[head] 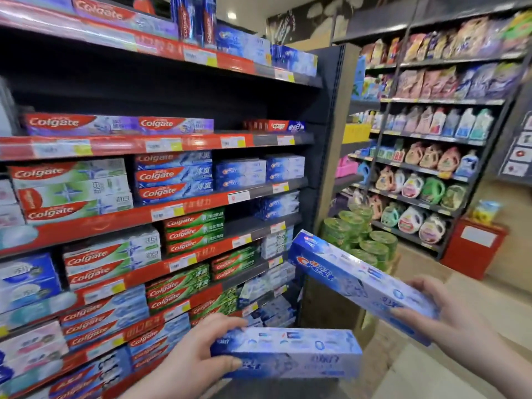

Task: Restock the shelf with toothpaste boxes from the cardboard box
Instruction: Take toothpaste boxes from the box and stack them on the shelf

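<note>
My left hand [198, 355] grips one end of a blue toothpaste box [288, 352], held level low in front of me. My right hand [449, 315] holds a second blue Crest toothpaste box [357, 277] by its right end, its far end tilted up toward the shelf. The toothpaste shelf [161, 145] fills the left half of the view, with red price rails and rows of Colgate boxes and blue boxes. Its second tier has an empty stretch between the purple Colgate boxes and a small red box. The cardboard box is not in view.
A stack of green round packs [359, 240] stands on the floor past the shelf's end post [331, 139]. Shelves of laundry detergent bottles [426, 180] line the right side. A red cabinet [475, 249] stands by the aisle floor at right.
</note>
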{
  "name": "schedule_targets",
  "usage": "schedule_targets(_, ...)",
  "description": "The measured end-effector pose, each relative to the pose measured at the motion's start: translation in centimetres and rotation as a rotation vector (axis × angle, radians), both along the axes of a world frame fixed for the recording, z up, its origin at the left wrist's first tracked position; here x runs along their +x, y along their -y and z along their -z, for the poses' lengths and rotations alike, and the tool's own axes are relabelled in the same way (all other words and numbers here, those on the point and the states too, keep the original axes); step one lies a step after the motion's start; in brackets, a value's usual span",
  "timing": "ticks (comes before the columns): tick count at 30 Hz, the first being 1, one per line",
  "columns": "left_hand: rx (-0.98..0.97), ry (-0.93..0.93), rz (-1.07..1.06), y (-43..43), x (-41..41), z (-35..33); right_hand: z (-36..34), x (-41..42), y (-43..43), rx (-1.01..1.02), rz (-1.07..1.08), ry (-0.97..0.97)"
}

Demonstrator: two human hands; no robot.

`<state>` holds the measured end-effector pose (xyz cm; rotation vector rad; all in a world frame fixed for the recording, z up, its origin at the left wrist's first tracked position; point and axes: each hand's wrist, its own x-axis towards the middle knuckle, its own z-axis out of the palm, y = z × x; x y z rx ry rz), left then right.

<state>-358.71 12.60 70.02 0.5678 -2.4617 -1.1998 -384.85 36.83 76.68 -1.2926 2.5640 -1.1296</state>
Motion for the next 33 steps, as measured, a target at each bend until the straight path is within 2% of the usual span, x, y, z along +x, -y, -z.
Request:
schedule_targets(10, -0.118, -0.12, -0.03, 13.3, -14.3, -2.8, -3.5, -14.2, 15.4, 0.064, -0.047, -0.194)
schedule_targets(14, -0.088, -0.118, -0.074, 16.9, -17.4, -3.1, -3.5, -18.8, 20.7, 0.046, -0.139, -0.227)
schedule_targets(18, -0.14, -0.11, -0.146, 19.9, -19.1, -3.1, -3.6, -23.8, 27.2, 0.047, -0.242, -0.264)
schedule_targets(31, -0.071, -0.146, -0.644, 24.0, -27.4, -3.1, -3.9, -36.7, 50.2, 0.04, -0.708, -0.25)
schedule_targets(33, -0.114, -0.114, -0.713, 23.7, -28.7, -3.0, -3.7, -37.2, 52.9, 0.004, -0.762, -0.248)
